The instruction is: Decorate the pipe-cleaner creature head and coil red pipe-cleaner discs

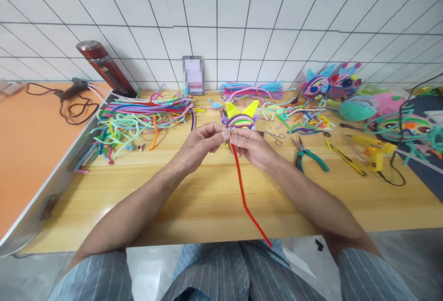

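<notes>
A: Fingertips almost meeting out there! The left hand (204,144) has thumb and forefinger pinched closed, the other fingers curled; what sits between the tips is too small to tell.

B: And the right hand (254,146)?

A: Thumb pressed down on its fingers, gripping the red pipe cleaner (239,176) by its upper end. The long tail hangs toward the person, bent partway down.

B: Just beyond the fingers, a toy head (240,120) with two pointed yellow ears and a striped brow! Its lower part is hidden, so I can't say whether either hand has hold of it.

A: Scissors (278,138) lie just beside the right hand. Farther right come the green-handled pliers (311,156), jaws apart, then a yellow knife (346,158) and a yellow glue gun (375,153).

B: On the left, a pale green tangle of pipe cleaners (126,128) spreads over the wooden table (200,204)!

A: Behind it all, a phone (194,75), screen blurred, stands near the tiled wall (235,6); a red flask (107,68) at far left, colourful toys (316,84) at back right.
</notes>
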A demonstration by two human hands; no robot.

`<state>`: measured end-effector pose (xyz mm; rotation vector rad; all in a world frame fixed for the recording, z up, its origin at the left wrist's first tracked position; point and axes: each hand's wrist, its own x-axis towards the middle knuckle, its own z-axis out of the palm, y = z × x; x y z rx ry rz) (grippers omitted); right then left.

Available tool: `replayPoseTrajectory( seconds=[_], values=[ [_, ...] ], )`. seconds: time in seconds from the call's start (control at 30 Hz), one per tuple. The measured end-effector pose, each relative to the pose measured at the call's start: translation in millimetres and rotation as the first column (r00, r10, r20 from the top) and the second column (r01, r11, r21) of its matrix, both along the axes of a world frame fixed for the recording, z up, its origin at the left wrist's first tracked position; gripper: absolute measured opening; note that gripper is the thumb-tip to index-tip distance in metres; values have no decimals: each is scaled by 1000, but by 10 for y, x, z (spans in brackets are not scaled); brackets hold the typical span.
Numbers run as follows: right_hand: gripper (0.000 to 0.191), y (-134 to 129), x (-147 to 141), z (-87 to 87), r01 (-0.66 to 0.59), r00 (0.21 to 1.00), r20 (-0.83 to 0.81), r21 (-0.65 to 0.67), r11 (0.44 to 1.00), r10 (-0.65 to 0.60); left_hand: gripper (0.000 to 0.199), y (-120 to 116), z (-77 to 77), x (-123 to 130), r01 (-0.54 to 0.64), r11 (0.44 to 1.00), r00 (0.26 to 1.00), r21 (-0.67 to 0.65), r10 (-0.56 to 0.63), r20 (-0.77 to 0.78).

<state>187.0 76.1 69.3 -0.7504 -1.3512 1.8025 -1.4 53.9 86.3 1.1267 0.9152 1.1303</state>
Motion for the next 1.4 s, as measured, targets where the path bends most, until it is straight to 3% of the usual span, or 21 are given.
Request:
replayPoseTrajectory(
  seconds=[0.13, 0.37, 0.57, 0.7, 0.9, 1.07, 1.17, 1.27, 1.4],
  values=[
    [51, -5, -20, -20, 15, 1000, 12, 52, 999, -15, 43, -34, -29, 41, -56, 998, 998, 12, 56, 23],
    [53, -106, -116, -82, 67, 997, 27, 186, 980, -73, 45, -271, -57, 269, -159, 983, 953, -88, 176, 248],
    [51, -172, -185, -92, 108, 994, -11, 128, 986, -108, 43, -318, -115, 341, -164, 980, 937, -113, 191, 291],
    [47, -116, -62, -23, 63, 996, 47, 139, 988, -70, 45, -257, -109, 259, -173, 985, 967, -9, 172, 186],
    [35, -107, 214, 127, -71, 959, 283, 317, 946, -23, 47, -197, -103, 135, -28, 989, 995, 145, 41, -86],
    [13, -208, 276, 154, -9, 893, 377, 560, 828, -245, 43, -177, -190, 165, -81, 981, 981, 175, 109, -160],
    [2, -233, 265, 134, 29, 844, 353, 722, 692, -404, 37, -190, -172, 191, -154, 966, 965, 207, 192, -178],
    [5, -224, 234, 135, 84, 797, 269, 838, 539, -541, 36, -215, -94, 233, -202, 959, 969, 201, 225, -100],
    [10, -209, 147, 204, 182, 761, 184, 860, 477, -623, 38, -200, -13, 320, -292, 938, 956, 188, 286, 57]
  ],
)
